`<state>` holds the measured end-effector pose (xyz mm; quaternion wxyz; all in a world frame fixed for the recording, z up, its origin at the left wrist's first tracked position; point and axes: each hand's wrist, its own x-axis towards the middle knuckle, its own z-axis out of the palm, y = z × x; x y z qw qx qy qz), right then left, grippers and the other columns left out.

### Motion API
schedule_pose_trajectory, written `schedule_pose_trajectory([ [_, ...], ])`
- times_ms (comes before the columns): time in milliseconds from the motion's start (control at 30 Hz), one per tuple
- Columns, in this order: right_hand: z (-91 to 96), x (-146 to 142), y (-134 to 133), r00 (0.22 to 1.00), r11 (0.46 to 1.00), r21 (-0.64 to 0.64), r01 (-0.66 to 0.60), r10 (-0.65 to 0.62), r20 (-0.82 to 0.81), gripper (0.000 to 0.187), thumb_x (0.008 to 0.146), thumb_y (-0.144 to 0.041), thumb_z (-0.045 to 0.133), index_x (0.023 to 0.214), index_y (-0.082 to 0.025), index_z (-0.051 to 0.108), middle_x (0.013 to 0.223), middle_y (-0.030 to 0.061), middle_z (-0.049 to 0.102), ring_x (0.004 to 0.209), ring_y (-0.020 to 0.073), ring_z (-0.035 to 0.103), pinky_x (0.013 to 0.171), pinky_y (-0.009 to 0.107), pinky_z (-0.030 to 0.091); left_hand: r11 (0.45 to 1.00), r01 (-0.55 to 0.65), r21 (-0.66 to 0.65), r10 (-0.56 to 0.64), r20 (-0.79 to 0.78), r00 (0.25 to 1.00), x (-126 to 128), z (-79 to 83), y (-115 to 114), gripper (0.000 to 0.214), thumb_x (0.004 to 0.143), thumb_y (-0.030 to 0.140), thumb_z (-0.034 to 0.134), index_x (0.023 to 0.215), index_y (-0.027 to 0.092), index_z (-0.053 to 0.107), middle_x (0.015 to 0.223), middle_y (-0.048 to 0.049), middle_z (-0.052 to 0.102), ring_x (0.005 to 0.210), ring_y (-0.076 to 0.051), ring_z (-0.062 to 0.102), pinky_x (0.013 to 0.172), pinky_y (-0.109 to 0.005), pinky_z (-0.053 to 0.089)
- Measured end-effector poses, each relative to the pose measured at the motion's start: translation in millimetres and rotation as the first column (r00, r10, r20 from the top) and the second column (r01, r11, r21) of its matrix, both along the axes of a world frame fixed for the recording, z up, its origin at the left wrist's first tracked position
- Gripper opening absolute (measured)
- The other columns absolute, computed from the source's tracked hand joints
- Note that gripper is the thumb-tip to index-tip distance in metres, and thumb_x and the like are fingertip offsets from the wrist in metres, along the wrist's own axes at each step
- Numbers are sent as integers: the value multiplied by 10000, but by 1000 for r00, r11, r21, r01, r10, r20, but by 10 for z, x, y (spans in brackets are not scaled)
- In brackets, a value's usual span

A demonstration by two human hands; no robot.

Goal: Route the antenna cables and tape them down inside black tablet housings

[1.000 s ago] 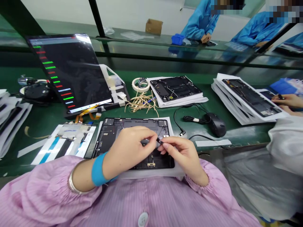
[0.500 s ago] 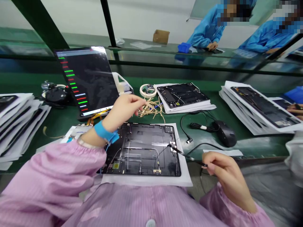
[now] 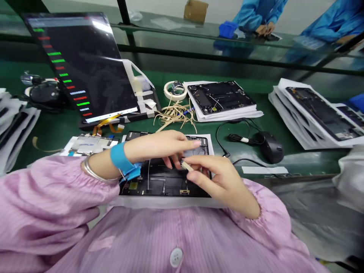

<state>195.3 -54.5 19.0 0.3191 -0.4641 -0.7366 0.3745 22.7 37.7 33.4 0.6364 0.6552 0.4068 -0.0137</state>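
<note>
In front of me lies an open black tablet or laptop casing [image 3: 167,185], with thin cables and small parts inside, on white sheeting [image 3: 170,202]. My left hand [image 3: 163,148], with a blue wrist strap [image 3: 121,157], reaches over its middle. Its index finger is stretched to the right, and other fingers point down, apart. My right hand [image 3: 216,176] comes in from the right and pinches a small beige strip [image 3: 186,165] between thumb and forefinger, close to my left fingertips. The casing beneath both hands is partly hidden.
A lit screen panel [image 3: 88,68] leans at the back left, with a circuit board [image 3: 88,145] below it. Beige tape strips [image 3: 176,113], a tape roll [image 3: 174,91], another casing [image 3: 222,96], a mouse [image 3: 270,147] and stacked panels [image 3: 321,110] stand around. Co-workers in blue [image 3: 260,15] sit behind the partition.
My right hand has moved left from the bench edge to above the casing and now pinches the beige strip. My left hand has come down from the tape strips. The view has tilted down.
</note>
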Motion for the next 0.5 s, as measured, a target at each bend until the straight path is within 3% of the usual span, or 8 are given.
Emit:
schedule_pose_trajectory([
  [33, -10, 16, 2, 1000, 1000, 26, -16, 17, -4, 231, 884, -380, 549, 1005, -217, 659, 778, 5, 687, 667, 134, 615, 594, 245, 464, 998, 0, -55, 0, 8, 1000, -17, -43, 26, 304, 784, 399, 572, 995, 180, 576, 760, -42, 703, 688, -192, 678, 540, -257, 503],
  [100, -55, 99, -23, 996, 994, 64, 87, -88, 2, 248, 917, -378, 495, 1037, -232, 654, 852, 14, 697, 756, 149, 633, 646, 263, 475, 998, 11, -67, -12, -17, 1000, -77, -123, 97, 363, 717, 256, 612, 1067, 178, 556, 781, -37, 712, 713, -192, 685, 560, -253, 510],
  [200, -191, 225, -74, 936, 942, 111, 318, -330, 124, 177, 923, -292, 491, 962, -231, 652, 886, 18, 689, 765, 151, 621, 666, 278, 468, 994, 73, 86, -62, -127, 990, -176, -200, 176, 371, 686, 188, 579, 1057, 170, 587, 732, -24, 716, 658, -179, 677, 546, -236, 486],
  [267, -315, 253, -88, 915, 939, 148, 311, -338, 221, 132, 903, -246, 515, 930, -215, 640, 896, 33, 670, 798, 167, 605, 709, 303, 465, 961, 115, 251, -61, -213, 975, -215, -226, 178, 284, 685, 194, 574, 960, 183, 644, 665, -6, 705, 609, -164, 660, 536, -225, 459],
  [367, -496, 232, -88, 895, 939, 236, 251, -318, 313, 134, 883, -204, 512, 944, -190, 629, 914, 67, 620, 896, 211, 567, 802, 375, 449, 869, 165, 466, -16, -306, 952, -230, -254, 116, 152, 679, 203, 566, 756, 209, 697, 662, -3, 698, 590, -152, 625, 529, -230, 410],
  [433, -576, 214, -93, 873, 926, 288, 245, -340, 350, 150, 870, -200, 521, 980, -186, 622, 941, 82, 597, 931, 234, 544, 833, 419, 433, 820, 191, 539, 6, -343, 939, -236, -272, 72, 141, 692, 225, 554, 679, 219, 694, 685, -6, 695, 594, -151, 597, 530, -242, 380],
  [500, -613, 202, -111, 863, 924, 306, 231, -340, 375, 181, 862, -206, 536, 1027, -189, 608, 986, 92, 590, 962, 245, 528, 854, 442, 418, 811, 205, 547, 2, -354, 935, -248, -287, 58, 154, 719, 253, 539, 674, 219, 682, 691, -4, 685, 591, -148, 573, 532, -247, 362],
])
